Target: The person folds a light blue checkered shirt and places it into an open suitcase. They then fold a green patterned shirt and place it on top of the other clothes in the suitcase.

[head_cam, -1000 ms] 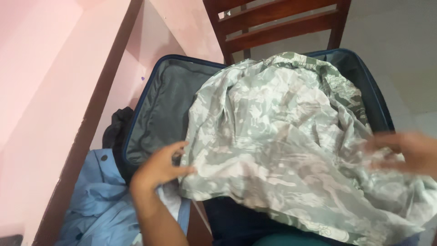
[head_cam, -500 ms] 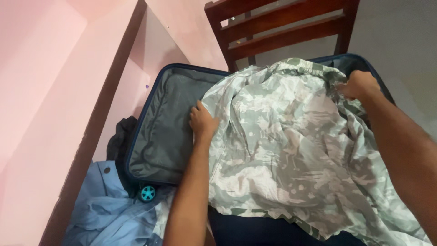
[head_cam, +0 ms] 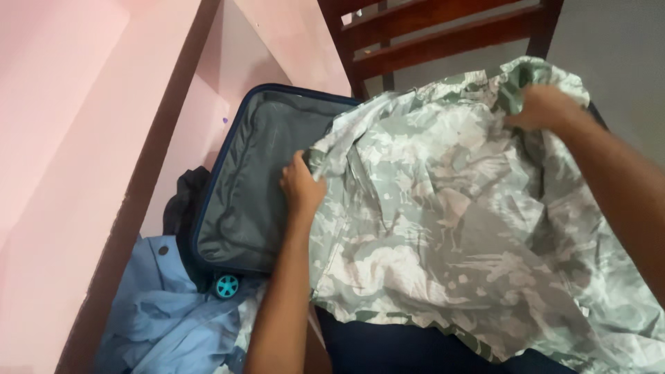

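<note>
A grey-green patterned shirt (head_cam: 457,228) lies spread over an open dark blue suitcase (head_cam: 235,173) with a grey lining. My left hand (head_cam: 301,187) grips the shirt's left edge, over the suitcase lid. My right hand (head_cam: 544,107) pinches the shirt's far upper edge, close to the chair. The shirt hides most of the suitcase's right half.
A brown wooden chair (head_cam: 443,41) stands just behind the suitcase. A light blue garment (head_cam: 166,318) and a dark garment (head_cam: 181,197) lie at the suitcase's left, by a teal wheel (head_cam: 226,285). A pink wall (head_cam: 83,125) with a brown edge runs along the left.
Both hands have moved up the shirt, from its lower sides to its upper edges. The shirt has shifted slightly toward the chair.
</note>
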